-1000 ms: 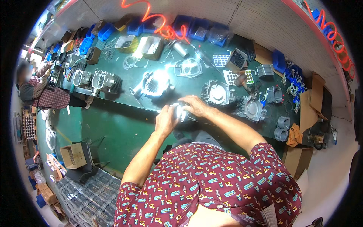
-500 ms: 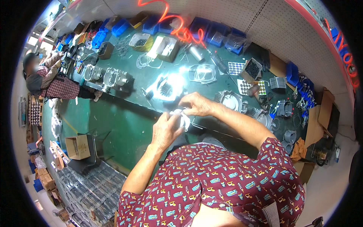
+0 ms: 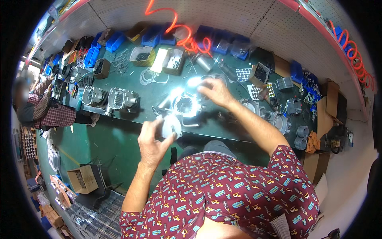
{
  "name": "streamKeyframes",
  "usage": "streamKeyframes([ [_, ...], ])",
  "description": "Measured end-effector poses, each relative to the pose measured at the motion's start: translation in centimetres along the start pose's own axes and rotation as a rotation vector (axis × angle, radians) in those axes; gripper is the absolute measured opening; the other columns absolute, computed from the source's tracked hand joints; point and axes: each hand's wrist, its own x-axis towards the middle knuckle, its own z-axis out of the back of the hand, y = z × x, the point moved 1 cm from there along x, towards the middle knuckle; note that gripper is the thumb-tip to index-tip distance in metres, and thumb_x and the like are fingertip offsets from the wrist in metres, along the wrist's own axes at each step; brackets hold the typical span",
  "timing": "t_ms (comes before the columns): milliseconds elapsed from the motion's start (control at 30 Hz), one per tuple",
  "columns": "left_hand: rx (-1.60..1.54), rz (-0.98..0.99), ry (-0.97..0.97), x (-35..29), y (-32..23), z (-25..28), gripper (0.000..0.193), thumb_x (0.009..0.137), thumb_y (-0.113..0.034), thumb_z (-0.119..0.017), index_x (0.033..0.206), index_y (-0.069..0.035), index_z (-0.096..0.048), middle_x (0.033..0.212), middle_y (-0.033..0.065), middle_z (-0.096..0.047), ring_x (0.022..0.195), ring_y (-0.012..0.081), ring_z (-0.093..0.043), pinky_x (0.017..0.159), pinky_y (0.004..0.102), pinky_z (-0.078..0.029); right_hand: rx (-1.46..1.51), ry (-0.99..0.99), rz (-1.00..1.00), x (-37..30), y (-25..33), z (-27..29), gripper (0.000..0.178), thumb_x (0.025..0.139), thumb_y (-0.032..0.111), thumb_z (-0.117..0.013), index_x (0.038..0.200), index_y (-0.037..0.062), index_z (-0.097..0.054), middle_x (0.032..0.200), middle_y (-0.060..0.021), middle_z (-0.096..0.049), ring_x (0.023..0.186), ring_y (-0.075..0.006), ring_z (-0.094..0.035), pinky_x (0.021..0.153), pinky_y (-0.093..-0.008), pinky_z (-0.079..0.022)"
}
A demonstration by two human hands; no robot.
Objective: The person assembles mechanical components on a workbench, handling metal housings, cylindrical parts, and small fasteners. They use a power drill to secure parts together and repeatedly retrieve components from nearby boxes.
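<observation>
My left hand [image 3: 150,144] grips a round, pale metal cover [image 3: 172,126] by its rim, between thumb and fingers, in front of the bench edge. The cover is slightly blurred and has a small lug at its lower side. Beyond it on the bench lies a round metal housing [image 3: 186,104], brightly lit, with a dark inside. My right hand [image 3: 217,92] is over the bench, past the housing's right side, fingers bent and apart, with nothing visible in them. Its fingertips are close to a bright glare [image 3: 194,81]. A bent L-shaped rod [image 3: 190,125] lies between housing and bench edge.
Finned metal housings [image 3: 121,99] stand left on the green bench [image 3: 155,89]; more castings [image 3: 278,121] lie right. Blue bins [image 3: 151,36] line the back beneath an orange coiled hose [image 3: 175,24]. A co-worker [image 3: 34,99] stands far left. An open carton [image 3: 82,179] is lower left.
My hands have come apart. The left has moved left with the cover; the right has let go and reached farther over the bench. The housing now shows more plainly.
</observation>
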Motion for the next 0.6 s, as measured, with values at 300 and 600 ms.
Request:
streamKeyframes([
  [300,-0.011,0.017,-0.05,4.4,3.1,-5.7,0.052,0.07,-0.009,-0.086,0.116,-0.001,-0.065,0.09,0.0072,-0.058,0.078,0.0171,-0.06,0.07,0.0307,-0.053,0.031,0.083,-0.059,3.8,-1.2,-0.2,0.031,0.089,0.017,-0.068,0.112,-0.0027,-0.07,0.094,-0.0094,-0.072,0.076,-0.0126,-0.067,0.064,-0.0288,-0.057],
  [600,0.208,0.094,0.103,5.2,4.5,-9.8,0.051,0.07,-0.02,-0.085,0.117,-0.01,-0.067,0.097,0.0102,-0.061,0.078,0.025,-0.066,0.071,0.0377,-0.055,-0.12,0.426,0.179,7.1,-2.1,-0.1,0.041,0.084,0.012,-0.067,0.122,-0.0031,-0.067,0.114,-0.0179,-0.072,0.107,-0.0237,-0.069,0.096,-0.0357,-0.053],
])
